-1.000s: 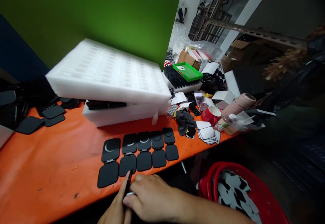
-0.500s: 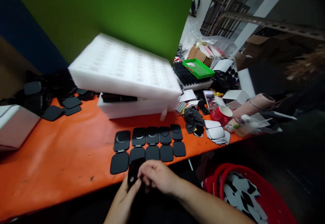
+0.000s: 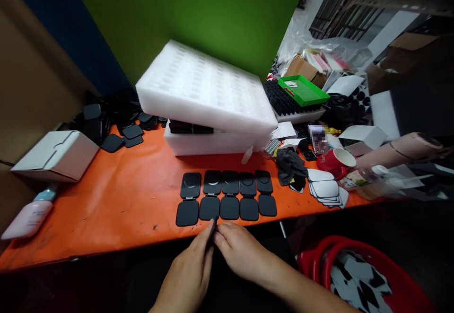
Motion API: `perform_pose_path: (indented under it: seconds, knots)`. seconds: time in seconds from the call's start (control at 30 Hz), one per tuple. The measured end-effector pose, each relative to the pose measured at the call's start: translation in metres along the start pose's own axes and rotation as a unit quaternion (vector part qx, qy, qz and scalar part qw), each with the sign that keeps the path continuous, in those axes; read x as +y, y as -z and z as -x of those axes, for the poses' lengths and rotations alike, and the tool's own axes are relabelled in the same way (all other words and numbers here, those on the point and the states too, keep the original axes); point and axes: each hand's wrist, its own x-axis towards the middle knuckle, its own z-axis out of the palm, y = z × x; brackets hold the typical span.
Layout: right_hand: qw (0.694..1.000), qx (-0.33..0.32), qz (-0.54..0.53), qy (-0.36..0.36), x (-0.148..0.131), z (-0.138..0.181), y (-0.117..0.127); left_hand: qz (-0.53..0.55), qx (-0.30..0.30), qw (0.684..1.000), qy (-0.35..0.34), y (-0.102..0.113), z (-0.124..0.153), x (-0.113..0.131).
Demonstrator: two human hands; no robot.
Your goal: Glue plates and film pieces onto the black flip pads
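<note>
Just off the table's front edge, my left hand (image 3: 193,263) is closed on a thin black pad (image 3: 213,229), which is turned nearly edge-on. My right hand (image 3: 241,249) has its fingers curled against the pad's other side, also gripping it. Between the palms the lower part of the pad is hidden. Directly beyond my hands lies a row of several black hinged double pads (image 3: 230,208), unfolded flat. Their upper halves show a round ring mark, and a small metal hinge joins some halves.
White foam trays (image 3: 213,143) are stacked behind the row, the top one tilted. Loose black pads (image 3: 112,143), a white box (image 3: 56,154) and a pink bottle (image 3: 30,218) lie left. Right are a grey glove (image 3: 291,164), white-faced pads (image 3: 324,185), a red mug (image 3: 333,164) and red tubs (image 3: 324,256).
The black pad has turned from showing its glossy face to nearly edge-on. My right hand has come in against it. The view has shifted left, bringing the pink bottle into sight.
</note>
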Motion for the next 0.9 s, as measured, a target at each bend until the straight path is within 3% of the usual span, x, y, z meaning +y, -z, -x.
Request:
perform_pose_path:
  seconds: [0.13,0.27,0.4,0.57,0.63,0.77,0.9]
  knots:
    - [0.999,-0.035,0.017,0.015,-0.001,0.004,0.005,-0.034,-0.015,0.999,-0.014,-0.002,0.002,0.003]
    - [0.999,0.002,0.042,0.011,-0.005,0.003,0.003,-0.001,-0.021,1.000,-0.001,-0.002,0.001,0.008]
    - [0.998,0.051,0.024,0.033,-0.009,0.001,-0.005,0.142,0.003,0.989,0.044,-0.001,-0.004,0.012]
    - [0.986,0.034,-0.158,0.030,-0.008,-0.004,-0.004,0.310,0.064,0.940,0.130,0.002,-0.013,0.008]
    - [0.983,0.015,-0.182,0.016,-0.007,-0.006,-0.002,0.274,0.061,0.952,0.120,0.004,-0.013,0.005]
    - [0.994,-0.003,-0.107,0.007,-0.010,-0.006,0.000,0.094,0.043,0.992,0.078,0.011,-0.007,0.005]
    - [0.998,0.006,-0.055,0.005,-0.015,-0.002,0.000,-0.040,0.035,0.998,0.030,0.011,0.002,0.003]
